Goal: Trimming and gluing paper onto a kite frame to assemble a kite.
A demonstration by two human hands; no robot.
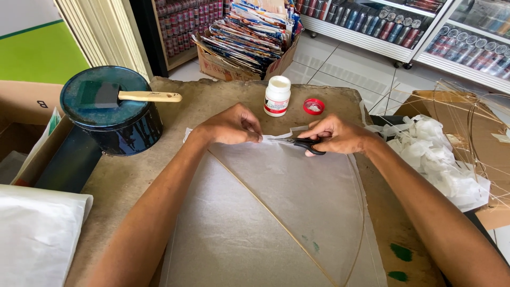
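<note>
A kite of thin white paper (265, 212) with a slim bamboo spine (271, 212) lies on a brown board (122, 180). My left hand (231, 125) pinches the paper's top edge near the kite's tip. My right hand (334, 135) grips black-handled scissors (303, 143), their blades pointing left at the paper edge just beside my left fingers. A cut paper strip (289, 131) curls up behind the scissors.
A white glue bottle (277, 95) and its red cap (313, 106) stand behind the hands. A dark round tin (114, 114) with a foam brush (127, 95) on top sits left. Crumpled white paper scraps (441, 159) and a kite frame (473, 133) lie right. A box of magazines (249, 37) is behind.
</note>
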